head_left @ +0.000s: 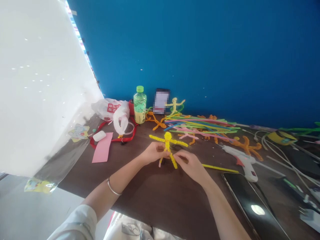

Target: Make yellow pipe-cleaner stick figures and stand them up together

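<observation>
Fuzzy yellow pipe-cleaner figure [167, 144]: looks light, bendy; best held mid-body.
Left hand [153, 153]: pinching its torso.
Right hand [190, 164]: nearly closed beside its leg, hold unclear.

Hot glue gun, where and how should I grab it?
Probably by the handle, with the right hand, from above on the near side: the hot glue gun lies on its side, handle slanting toward you near the large black-screened phone, front end pointing left and away.

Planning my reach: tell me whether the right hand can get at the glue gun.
Probably yes: between the right hand and the glue gun, only tabletop and a thin yellow stem show.
</observation>
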Demonstrator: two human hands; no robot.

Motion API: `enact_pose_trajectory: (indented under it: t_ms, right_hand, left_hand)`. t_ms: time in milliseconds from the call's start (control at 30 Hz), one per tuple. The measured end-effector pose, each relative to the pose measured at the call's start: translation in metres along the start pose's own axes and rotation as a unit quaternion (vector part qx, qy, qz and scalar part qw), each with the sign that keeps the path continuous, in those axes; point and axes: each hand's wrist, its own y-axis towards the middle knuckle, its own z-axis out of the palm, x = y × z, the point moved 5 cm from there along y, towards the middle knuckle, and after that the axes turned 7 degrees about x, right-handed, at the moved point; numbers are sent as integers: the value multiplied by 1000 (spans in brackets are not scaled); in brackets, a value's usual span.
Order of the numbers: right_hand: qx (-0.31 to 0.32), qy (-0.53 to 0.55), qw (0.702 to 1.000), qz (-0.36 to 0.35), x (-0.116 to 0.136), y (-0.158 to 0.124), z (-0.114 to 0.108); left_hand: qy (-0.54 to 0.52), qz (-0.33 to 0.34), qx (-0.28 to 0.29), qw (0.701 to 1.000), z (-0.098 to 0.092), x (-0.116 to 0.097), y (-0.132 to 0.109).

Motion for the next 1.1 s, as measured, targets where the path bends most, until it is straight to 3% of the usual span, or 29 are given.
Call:
enact_pose_trajectory:
  t_ms: [133,300,467,567,633,733,833,1033,1100]
  right_hand:
    - [-7,-56,998,-15,2,-4,-4]
    - [-126,-155,980,-11,7,-6,-3]
    - [-232,-276,933,-3,21,-11,7]
    - [-263,-272,925,0,28,-13,11]
    - [-262,-208,942,4,28,-12,13]
    - [-227,-33,973,20,23,-9,19]
    - [-198,99,975,23,20,-5,29]
    - [-233,106,967,-3,24,-6,33]
    - [-257,121,959,5,21,-7,30]
  left_hand:
    - [9,-5,-2,1000,-2,2,0]
    - [97,0,-38,995,-7,2,1]
    - [263,24,-123,957,-4,-10,-5]
    - [284,65,-172,941,-2,-17,-10]
    - [282,68,-202,936,-3,-18,-12]
    - [256,63,-230,937,-5,-16,-13]
    - [182,68,-237,952,-5,-12,-13]
    - [-46,57,-269,960,2,1,-13]
    - [-137,62,-250,956,7,3,-11]
